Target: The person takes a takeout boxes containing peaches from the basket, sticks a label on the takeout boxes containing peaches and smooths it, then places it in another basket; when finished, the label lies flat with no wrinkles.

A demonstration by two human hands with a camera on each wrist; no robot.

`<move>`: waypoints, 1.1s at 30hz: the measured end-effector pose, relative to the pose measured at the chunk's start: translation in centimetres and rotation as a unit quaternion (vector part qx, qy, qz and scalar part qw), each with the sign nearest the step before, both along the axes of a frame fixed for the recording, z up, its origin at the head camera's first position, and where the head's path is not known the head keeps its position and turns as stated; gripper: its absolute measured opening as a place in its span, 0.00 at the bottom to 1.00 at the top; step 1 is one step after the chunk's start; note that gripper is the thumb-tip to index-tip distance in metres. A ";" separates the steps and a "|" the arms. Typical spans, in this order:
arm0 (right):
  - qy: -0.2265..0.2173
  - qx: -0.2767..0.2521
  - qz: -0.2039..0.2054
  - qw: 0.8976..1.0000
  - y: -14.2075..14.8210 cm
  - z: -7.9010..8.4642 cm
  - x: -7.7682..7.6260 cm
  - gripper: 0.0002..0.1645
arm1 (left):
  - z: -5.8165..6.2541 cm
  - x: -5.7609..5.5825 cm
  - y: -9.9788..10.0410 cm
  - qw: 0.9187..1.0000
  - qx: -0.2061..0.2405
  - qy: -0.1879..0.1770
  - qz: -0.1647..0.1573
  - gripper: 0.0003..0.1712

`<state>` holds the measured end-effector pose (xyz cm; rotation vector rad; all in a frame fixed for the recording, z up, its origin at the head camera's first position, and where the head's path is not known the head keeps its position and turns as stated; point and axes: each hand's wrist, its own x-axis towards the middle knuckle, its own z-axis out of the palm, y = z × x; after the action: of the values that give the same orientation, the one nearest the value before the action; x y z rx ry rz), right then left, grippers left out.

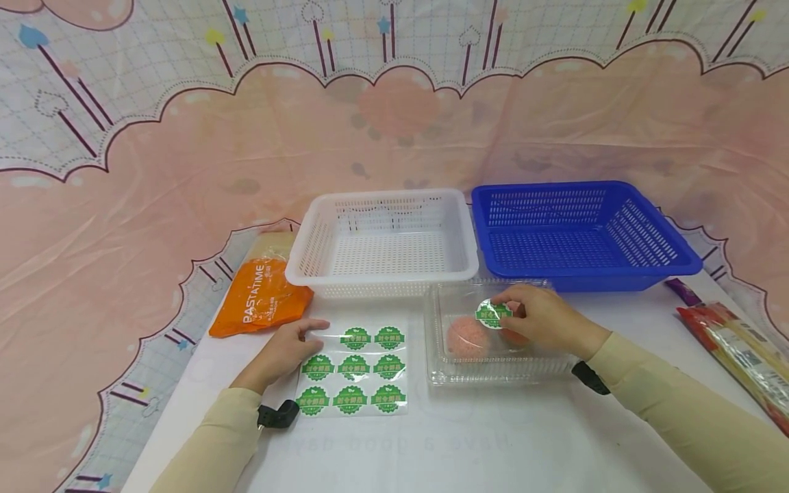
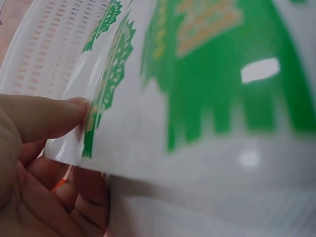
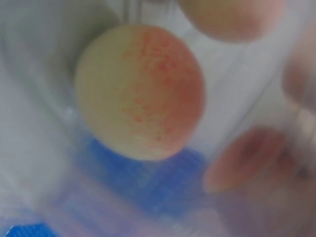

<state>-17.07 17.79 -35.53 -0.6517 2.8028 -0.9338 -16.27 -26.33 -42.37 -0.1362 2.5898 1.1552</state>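
My left hand (image 1: 277, 352) pinches the left edge of a clear sheet of round green stickers (image 1: 372, 383). In the left wrist view the thumb (image 2: 49, 116) lies over the sheet (image 2: 133, 153), with the fingers curled beneath it. At the right, my right hand (image 1: 548, 322) holds a single round green sticker (image 1: 491, 315) between thumb and fingers, close over the lid of a clear plastic box (image 1: 453, 301). Pinkish peaches (image 1: 467, 337) lie inside the box; one is partly hidden by the hand. The right wrist view shows a yellow-red peach (image 3: 140, 94) through blurred plastic.
Behind the sheet stands a white basket (image 1: 382, 280), with a blue basket (image 1: 592, 274) to its right. An orange bag (image 1: 265, 301) lies at the left. Along the right edge of the white table (image 1: 444, 445) are a long red-and-clear package (image 1: 746, 349) and a purple wrapper (image 1: 683, 292).
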 end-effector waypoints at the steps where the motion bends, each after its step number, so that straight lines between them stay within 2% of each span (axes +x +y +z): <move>1: -0.001 0.002 0.000 1.000 0.0 0.0 0.0 0.20 | 0.0 0.0 0.0 1.000 -0.001 0.000 0.000 0.24; 13: -0.016 0.002 -0.003 1.000 0.1 -0.3 -0.2 0.21 | -0.1 -0.1 -0.1 1.000 -0.006 0.009 -0.006 0.26; 25: -0.004 0.009 -0.010 1.000 0.1 -0.2 0.0 0.28 | -0.2 0.0 0.3 0.999 -0.032 0.037 -0.021 0.25; 33: -0.002 0.001 -0.007 1.000 0.0 -0.2 0.0 0.23 | -0.2 -0.2 0.5 0.997 -0.042 0.057 -0.031 0.24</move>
<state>-17.07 17.77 -35.69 -0.6303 2.8082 -0.9349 -16.44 -25.85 -42.62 -0.0091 2.7225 1.0634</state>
